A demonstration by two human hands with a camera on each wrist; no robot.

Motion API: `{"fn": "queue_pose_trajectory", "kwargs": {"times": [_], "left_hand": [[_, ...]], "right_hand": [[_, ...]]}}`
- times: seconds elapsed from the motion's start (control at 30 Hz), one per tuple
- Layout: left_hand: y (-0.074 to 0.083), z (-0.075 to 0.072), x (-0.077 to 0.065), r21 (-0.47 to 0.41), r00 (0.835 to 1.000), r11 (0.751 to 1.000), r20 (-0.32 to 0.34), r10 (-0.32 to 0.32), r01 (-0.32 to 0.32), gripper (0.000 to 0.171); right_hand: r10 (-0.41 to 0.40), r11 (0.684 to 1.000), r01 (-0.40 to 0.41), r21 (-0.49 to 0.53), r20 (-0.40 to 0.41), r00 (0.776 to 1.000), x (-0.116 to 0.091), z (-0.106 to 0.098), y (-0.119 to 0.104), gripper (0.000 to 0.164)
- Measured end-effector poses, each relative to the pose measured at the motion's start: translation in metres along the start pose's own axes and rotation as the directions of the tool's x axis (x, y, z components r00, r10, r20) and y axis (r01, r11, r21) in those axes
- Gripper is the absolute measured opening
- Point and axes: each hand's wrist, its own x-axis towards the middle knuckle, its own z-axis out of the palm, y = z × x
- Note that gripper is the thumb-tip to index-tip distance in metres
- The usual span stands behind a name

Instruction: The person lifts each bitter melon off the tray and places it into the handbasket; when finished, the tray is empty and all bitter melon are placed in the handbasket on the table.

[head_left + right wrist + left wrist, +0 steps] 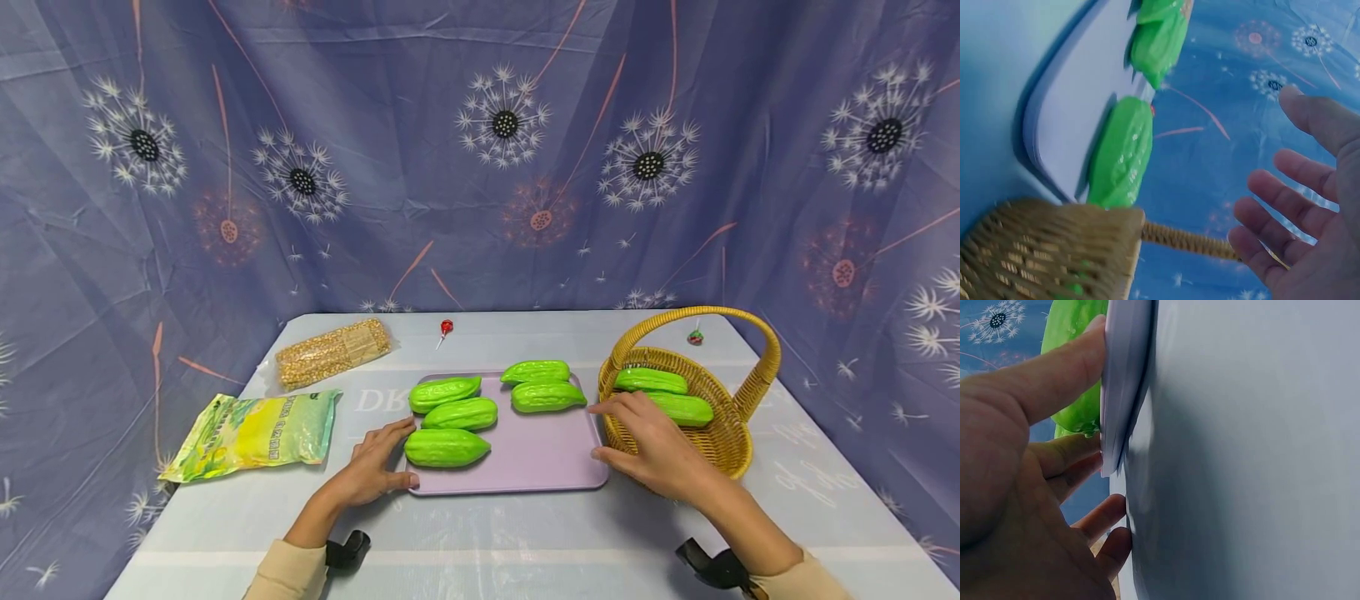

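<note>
- Right hand (656, 450) hides part of the basket (731, 442); fingers spread, holding nothing, gourds (663, 393) just beyond.
- Left hand (375, 467), fingers straight, touches the tray (540, 454) edge; nearest gourd (446, 447) beside its fingertips.

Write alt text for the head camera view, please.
A left hand rests on the edge of a purple tray holding five green gourds, while the right hand hovers open beside a wicker basket holding two more.
</note>
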Motion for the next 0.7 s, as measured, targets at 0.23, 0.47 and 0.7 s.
{"fn": "queue_pose_trajectory", "kwargs": {"times": [0.23, 0.47, 0.7], "left_hand": [[0.001, 0.000, 0.000, -0.006, 1.000, 1.000, 0.004, -0.004, 0.004, 0.080], [0.001, 0.000, 0.000, -0.009, 1.000, 1.000, 0.009, -0.012, 0.012, 0.080], [0.002, 0.000, 0.000, -0.004, 1.000, 1.000, 0.007, -0.019, 0.019, 0.079]], "right_hand": [[0.033, 0.999, -0.033, 0.030, -0.008, 0.999, 0.001, 0.015, -0.006, 0.052], [0.069, 0.996, -0.069, 0.055, -0.004, 0.998, 0.006, 0.034, -0.011, 0.054], [0.085, 0.992, -0.087, 0.087, 0.024, 0.996, 0.016, 0.051, -0.017, 0.052]]}}
